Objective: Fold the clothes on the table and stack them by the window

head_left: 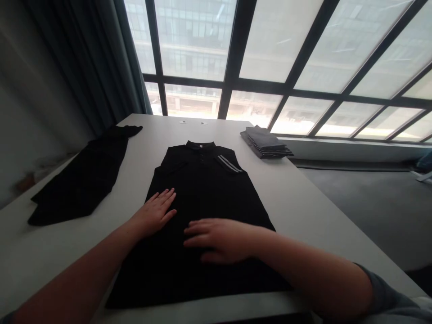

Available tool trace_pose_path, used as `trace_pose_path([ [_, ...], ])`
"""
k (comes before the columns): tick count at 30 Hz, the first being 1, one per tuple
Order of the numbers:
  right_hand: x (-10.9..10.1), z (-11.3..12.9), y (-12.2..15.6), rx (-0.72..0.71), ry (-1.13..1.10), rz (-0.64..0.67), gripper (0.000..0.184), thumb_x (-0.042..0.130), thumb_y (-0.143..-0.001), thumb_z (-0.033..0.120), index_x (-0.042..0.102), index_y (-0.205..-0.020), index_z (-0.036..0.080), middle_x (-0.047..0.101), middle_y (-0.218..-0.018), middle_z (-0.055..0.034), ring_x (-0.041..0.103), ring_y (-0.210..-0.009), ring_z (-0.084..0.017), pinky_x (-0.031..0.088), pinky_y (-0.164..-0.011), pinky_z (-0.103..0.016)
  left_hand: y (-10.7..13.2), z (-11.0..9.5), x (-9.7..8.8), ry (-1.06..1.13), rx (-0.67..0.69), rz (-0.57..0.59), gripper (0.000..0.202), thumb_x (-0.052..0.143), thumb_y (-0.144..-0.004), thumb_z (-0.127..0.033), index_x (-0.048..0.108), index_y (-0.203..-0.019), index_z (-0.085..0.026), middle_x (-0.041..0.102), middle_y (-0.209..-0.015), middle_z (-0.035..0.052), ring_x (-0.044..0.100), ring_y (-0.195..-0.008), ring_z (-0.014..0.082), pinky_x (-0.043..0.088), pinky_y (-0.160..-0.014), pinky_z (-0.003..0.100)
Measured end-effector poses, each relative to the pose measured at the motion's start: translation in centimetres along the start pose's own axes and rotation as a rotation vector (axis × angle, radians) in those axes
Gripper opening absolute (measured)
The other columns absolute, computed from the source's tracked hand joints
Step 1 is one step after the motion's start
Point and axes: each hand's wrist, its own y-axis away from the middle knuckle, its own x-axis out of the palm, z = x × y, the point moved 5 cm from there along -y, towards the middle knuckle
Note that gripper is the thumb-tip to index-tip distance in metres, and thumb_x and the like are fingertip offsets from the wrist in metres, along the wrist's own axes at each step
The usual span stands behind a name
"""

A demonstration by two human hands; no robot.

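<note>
A black polo shirt (216,193) lies spread on the white table, its collar at the far end and its hem toward me. Its sleeves are folded inward over the front; the right-hand one shows two pale stripes. My left hand (157,211) rests flat on the left side of the shirt, fingers stretched out. Over the shirt's middle is my right hand (219,238), fingers extended to the left and slightly blurred. I cannot tell whether it touches the cloth. Neither hand holds anything.
Another black garment (87,175) lies along the left of the white table (216,128). At the far right edge sits a stack of folded grey and striped clothes (265,141). Beyond are a large window (195,40) and a dark curtain (111,58).
</note>
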Motion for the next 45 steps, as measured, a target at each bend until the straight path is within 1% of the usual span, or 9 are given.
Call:
trace_pose_path([
  [4, -3.3, -8.9, 8.9, 0.647, 0.070, -0.094, 0.056, 0.056, -0.104, 0.037, 0.054, -0.159, 0.025, 0.044, -0.168, -0.0116, 0.056, -0.144, -0.034, 0.048, -0.119, -0.052, 0.4, 0.9, -0.3, -0.011, -0.068, 0.035, 0.077, 0.027, -0.107, -0.062, 0.034, -0.168, -0.015, 0.023, -0.176, 0.0085, 0.025, -0.164, 0.0283, 0.026, -0.133, 0.052],
  [8, -2.3, -13.3, 15.7, 0.855, 0.094, -0.126, 0.059, 0.053, -0.104, 0.038, 0.049, -0.162, 0.027, 0.033, -0.174, -0.0089, 0.047, -0.152, -0.035, 0.042, -0.124, -0.053, 0.5, 0.9, -0.7, -0.049, -0.122, 0.040, 0.075, 0.028, -0.107, -0.061, 0.034, -0.169, -0.018, 0.024, -0.176, 0.0074, 0.025, -0.164, 0.0287, 0.026, -0.133, 0.052],
  [15, -0.6, -12.5, 14.1, 0.703, 0.060, -0.148, 0.067, 0.060, -0.102, 0.042, 0.044, -0.165, 0.024, 0.028, -0.175, -0.0102, 0.026, -0.162, -0.034, 0.026, -0.133, -0.055, 1.2, 1.3, -1.2, -0.055, -0.138, 0.023, 0.072, 0.032, -0.106, -0.058, 0.038, -0.167, -0.020, 0.029, -0.175, 0.0090, 0.030, -0.162, 0.0319, 0.031, -0.131, 0.055],
  [22, -0.7, -10.9, 13.2, 0.567, -0.007, -0.095, 0.065, 0.063, -0.102, 0.040, 0.049, -0.163, 0.024, 0.031, -0.174, -0.0114, 0.024, -0.163, -0.036, 0.023, -0.132, -0.058, 1.8, 1.5, -2.0, -0.075, -0.125, -0.062, 0.067, 0.035, -0.106, -0.055, 0.049, -0.161, -0.021, 0.041, -0.171, 0.0112, 0.041, -0.157, 0.0334, 0.040, -0.126, 0.056],
  [28, -0.7, -10.6, 13.4, 0.583, 0.036, -0.079, 0.066, 0.066, -0.100, 0.039, 0.050, -0.162, 0.024, 0.033, -0.173, -0.0129, 0.027, -0.161, -0.040, 0.026, -0.130, -0.060, 0.2, -2.1, -3.1, -0.236, -0.157, -0.019, 0.066, 0.039, -0.104, -0.054, 0.059, -0.153, -0.014, 0.050, -0.163, 0.0183, 0.050, -0.150, 0.0375, 0.045, -0.121, 0.056],
  [34, -1.1, -10.4, 13.0, 0.563, 0.131, -0.133, 0.060, 0.068, -0.099, 0.034, 0.058, -0.156, 0.019, 0.046, -0.166, -0.0163, 0.044, -0.153, -0.037, 0.036, -0.127, -0.055, -5.1, -12.2, -1.3, -0.179, 0.102, 0.019, 0.067, 0.034, -0.108, -0.057, 0.048, -0.161, -0.018, 0.040, -0.171, 0.0135, 0.040, -0.157, 0.0298, 0.035, -0.128, 0.049],
  [37, -1.3, -10.5, 13.1, 0.548, 0.121, -0.187, 0.056, 0.068, -0.097, 0.030, 0.062, -0.152, 0.017, 0.050, -0.162, -0.0172, 0.049, -0.150, -0.036, 0.039, -0.126, -0.053, -9.1, -14.5, -0.1, -0.135, 0.115, 0.057, 0.070, 0.033, -0.108, -0.060, 0.043, -0.165, -0.020, 0.035, -0.174, 0.0118, 0.033, -0.161, 0.0299, 0.030, -0.130, 0.048],
  [40, -1.2, -10.7, 13.3, 0.543, 0.116, -0.206, 0.056, 0.069, -0.096, 0.029, 0.063, -0.151, 0.017, 0.052, -0.161, -0.0175, 0.050, -0.149, -0.037, 0.040, -0.125, -0.054, -13.7, -13.5, 0.2, -0.112, -0.028, 0.103, 0.073, 0.033, -0.108, -0.061, 0.039, -0.166, -0.017, 0.028, -0.176, 0.0139, 0.028, -0.163, 0.0318, 0.027, -0.131, 0.048],
  [45, -0.9, -10.9, 13.3, 0.536, 0.103, -0.217, 0.058, 0.071, -0.095, 0.029, 0.063, -0.151, 0.019, 0.051, -0.162, -0.0169, 0.049, -0.150, -0.036, 0.038, -0.126, -0.055, -19.7, -8.6, -0.2, -0.102, -0.275, 0.097, 0.078, 0.028, -0.107, -0.058, 0.034, -0.167, -0.008, 0.020, -0.177, 0.0201, 0.021, -0.164, 0.0348, 0.024, -0.131, 0.050],
])
